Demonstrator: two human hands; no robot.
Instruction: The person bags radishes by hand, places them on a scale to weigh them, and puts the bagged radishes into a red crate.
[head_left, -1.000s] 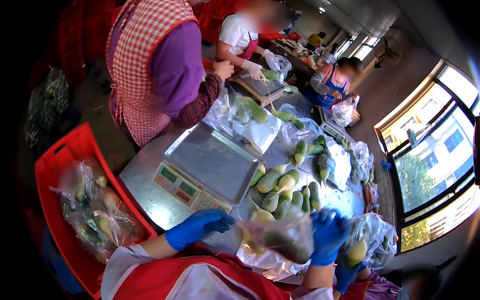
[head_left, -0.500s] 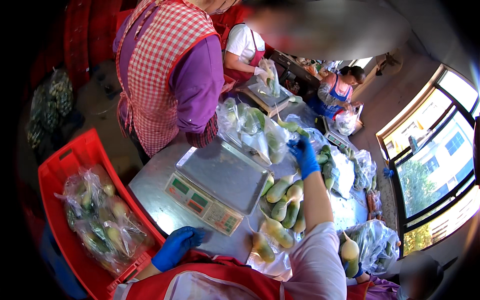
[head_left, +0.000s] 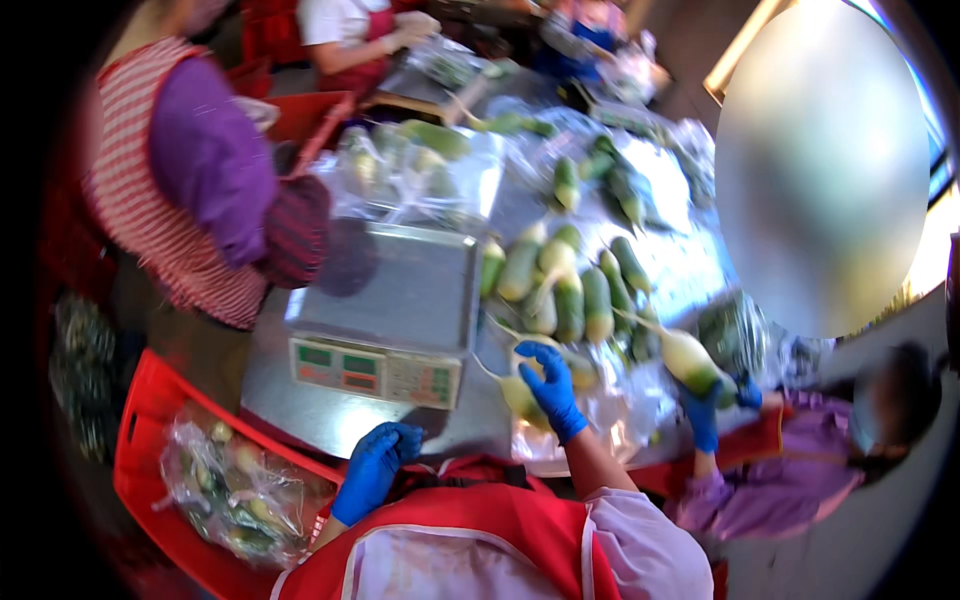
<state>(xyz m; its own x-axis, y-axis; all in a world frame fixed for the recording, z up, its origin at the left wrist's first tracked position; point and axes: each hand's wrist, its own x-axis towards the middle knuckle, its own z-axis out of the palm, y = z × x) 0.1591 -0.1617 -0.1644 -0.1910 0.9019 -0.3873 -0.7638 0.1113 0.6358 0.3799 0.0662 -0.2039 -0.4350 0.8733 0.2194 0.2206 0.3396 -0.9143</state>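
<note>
Here, right fingers (head_left: 548, 358) apart by radish (head_left: 518, 401); left fingers (head_left: 403, 438) together; scale (head_left: 400, 280) before bagged radishes (head_left: 372, 172), red crate (head_left: 150, 412) alongside.

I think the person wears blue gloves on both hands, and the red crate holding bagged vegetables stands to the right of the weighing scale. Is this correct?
Not quite: the red crate holding bagged vegetables stands to the left of the weighing scale, as the head view shows. The left hand and right hand are indeed both gloved in blue.
</note>
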